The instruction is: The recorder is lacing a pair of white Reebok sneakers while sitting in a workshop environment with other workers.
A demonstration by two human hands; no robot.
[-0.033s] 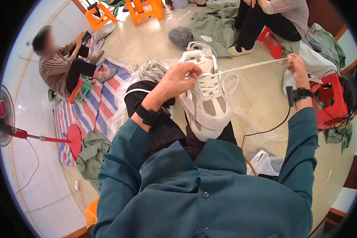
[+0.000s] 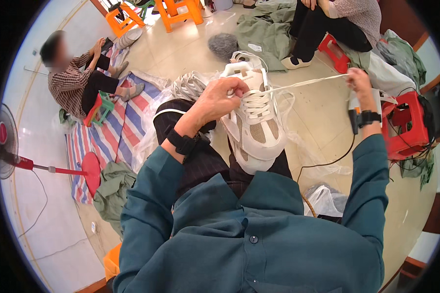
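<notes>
A white and beige sneaker rests on my lap, its toe towards me. White laces cross its tongue in several rows. My left hand is closed against the left side of the lacing, gripping the sneaker near its eyelets; its fingertips are partly hidden. Well out to the right, my right hand pinches a shoelace, which stretches almost straight from the lacing to my fingers. A loose loop of lace hangs at the sneaker's right side.
More pale shoes lie in clear plastic beyond my left knee. A red stool with cables stands at right, a pedestal fan at left. One person sits on a low stool at left, another at the upper right. Green cloth covers some floor.
My right hand has shifted slightly left, towards the sneaker, with the shoelace still pinched in it. My left hand and the sneaker look unmoved.
</notes>
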